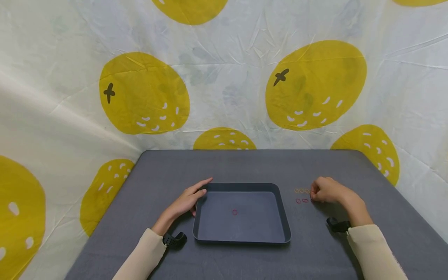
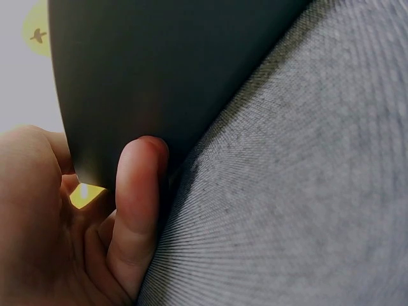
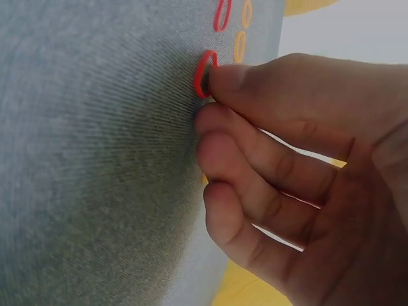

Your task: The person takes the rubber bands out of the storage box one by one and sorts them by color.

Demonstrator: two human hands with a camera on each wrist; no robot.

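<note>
My left hand [image 1: 187, 200] grips the left back corner of a dark grey rectangular tray [image 1: 259, 223]. Its thumb lies over the rim, and in the left wrist view a finger [image 2: 137, 191] presses against the tray's outer wall. One small red rubber band [image 1: 235, 210] lies flat inside the tray. Right of the tray, my right hand [image 1: 327, 190] pinches a red rubber band [image 3: 199, 73] between thumb and forefinger, close to the cloth. Beside that hand lie two red rubber bands [image 1: 305, 199] in a row, with a row of orange rubber bands [image 1: 301, 191] behind them.
Grey cloth covers the table [image 1: 245, 262] under the tray and bands. A pale curtain [image 1: 227, 93] with large yellow fruit shapes hangs behind the table and along its sides. Each wrist wears a black camera strap [image 1: 338, 224].
</note>
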